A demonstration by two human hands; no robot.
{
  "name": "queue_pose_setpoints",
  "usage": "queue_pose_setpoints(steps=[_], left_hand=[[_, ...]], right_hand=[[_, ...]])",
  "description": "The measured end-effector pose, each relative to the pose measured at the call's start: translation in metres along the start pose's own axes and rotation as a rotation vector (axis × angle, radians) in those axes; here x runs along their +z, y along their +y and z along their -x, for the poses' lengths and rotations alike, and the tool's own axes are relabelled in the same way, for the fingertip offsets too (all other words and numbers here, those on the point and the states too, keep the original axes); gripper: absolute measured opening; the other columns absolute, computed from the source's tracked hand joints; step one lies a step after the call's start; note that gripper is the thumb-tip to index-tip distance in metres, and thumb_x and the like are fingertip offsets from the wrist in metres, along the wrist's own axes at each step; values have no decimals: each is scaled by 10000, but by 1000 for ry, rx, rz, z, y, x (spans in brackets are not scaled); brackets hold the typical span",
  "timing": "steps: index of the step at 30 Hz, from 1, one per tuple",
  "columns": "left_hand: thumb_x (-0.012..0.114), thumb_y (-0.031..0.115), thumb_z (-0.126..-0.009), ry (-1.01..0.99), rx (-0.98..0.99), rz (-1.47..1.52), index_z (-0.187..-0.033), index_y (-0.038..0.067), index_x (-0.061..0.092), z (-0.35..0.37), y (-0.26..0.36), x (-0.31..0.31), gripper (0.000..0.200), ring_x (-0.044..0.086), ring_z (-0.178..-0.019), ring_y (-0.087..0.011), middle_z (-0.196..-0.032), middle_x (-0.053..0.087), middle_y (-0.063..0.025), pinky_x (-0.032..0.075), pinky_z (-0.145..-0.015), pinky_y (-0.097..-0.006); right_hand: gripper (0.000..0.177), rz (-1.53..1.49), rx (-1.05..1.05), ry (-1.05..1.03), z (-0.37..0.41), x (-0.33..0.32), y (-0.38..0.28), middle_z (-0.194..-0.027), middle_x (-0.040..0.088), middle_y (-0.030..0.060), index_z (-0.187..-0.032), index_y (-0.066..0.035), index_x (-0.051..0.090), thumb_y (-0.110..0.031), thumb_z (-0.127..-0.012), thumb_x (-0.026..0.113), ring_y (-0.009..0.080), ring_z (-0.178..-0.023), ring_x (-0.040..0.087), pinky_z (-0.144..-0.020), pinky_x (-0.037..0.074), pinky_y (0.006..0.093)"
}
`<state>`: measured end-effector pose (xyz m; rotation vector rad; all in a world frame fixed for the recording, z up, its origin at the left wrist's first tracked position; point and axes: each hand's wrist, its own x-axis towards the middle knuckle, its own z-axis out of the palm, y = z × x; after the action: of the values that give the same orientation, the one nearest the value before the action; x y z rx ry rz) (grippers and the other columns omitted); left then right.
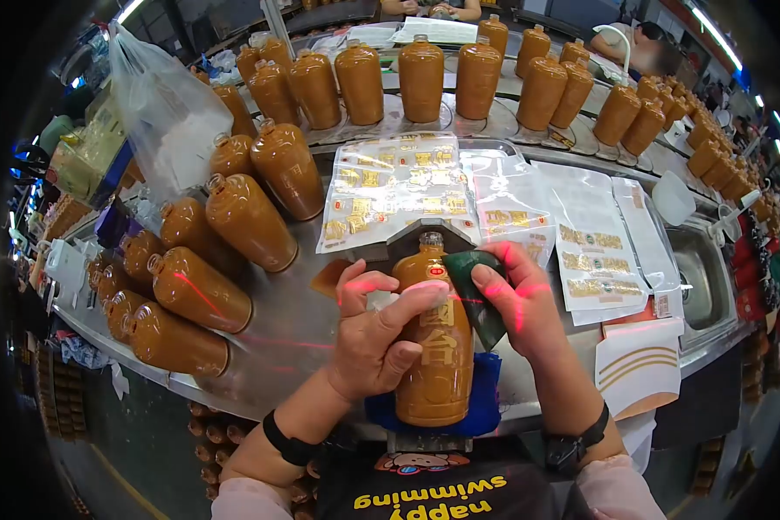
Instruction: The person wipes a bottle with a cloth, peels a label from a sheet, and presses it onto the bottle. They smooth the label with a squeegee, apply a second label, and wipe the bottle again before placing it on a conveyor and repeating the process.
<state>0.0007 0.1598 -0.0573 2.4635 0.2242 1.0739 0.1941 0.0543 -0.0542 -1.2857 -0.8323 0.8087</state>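
A glossy brown bottle (433, 390) lies back on a blue cloth (489, 381), its clear threaded neck against a grey metal rest (433, 230). Gold characters and a small red label mark its front. My left hand (374, 334) is on the bottle's left side. Its index finger, with a whitish covering at the tip, reaches over the upper front below the red label; the thumb is apart from it, near the gold characters. Between thumb and fingers, my right hand (522, 299) pinches a dark green flat scraper (479, 305) beside the bottle's right shoulder. Red laser lines cross both hands.
Several brown bottles (251, 223) stand at the left, and more (421, 80) line the conveyor behind. Decal sheets (397, 186) with gold print lie beyond the rest, with others (594, 247) to the right. A plastic bag (166, 113) hangs upper left; a sink (706, 282) is far right. Other people sit across.
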Motion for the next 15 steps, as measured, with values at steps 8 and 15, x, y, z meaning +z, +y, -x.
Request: queue_pose_setpoints(steps=[8, 15], left_hand=[[448, 401, -1003, 143, -145, 26, -1311, 64, 571, 26, 7, 6, 473, 465, -1098, -262, -1235, 660, -65, 282, -1066, -460], [464, 351, -1002, 193, -239, 117, -1336, -12, 520, 34, 5, 8, 497, 468, -1117, -299, -1263, 634, -118, 335, -1031, -388]], right_hand=[[239, 950, -989, -158, 4, 5, -51, -844, 640, 114, -1028, -56, 634, -81, -801, 704, 276, -719, 620, -705, 505, 369], [200, 1033, -782, -195, -40, 22, -65, -803, 590, 67, -908, -122, 654, -170, -729, 728, 264, -793, 604, -702, 455, 392]])
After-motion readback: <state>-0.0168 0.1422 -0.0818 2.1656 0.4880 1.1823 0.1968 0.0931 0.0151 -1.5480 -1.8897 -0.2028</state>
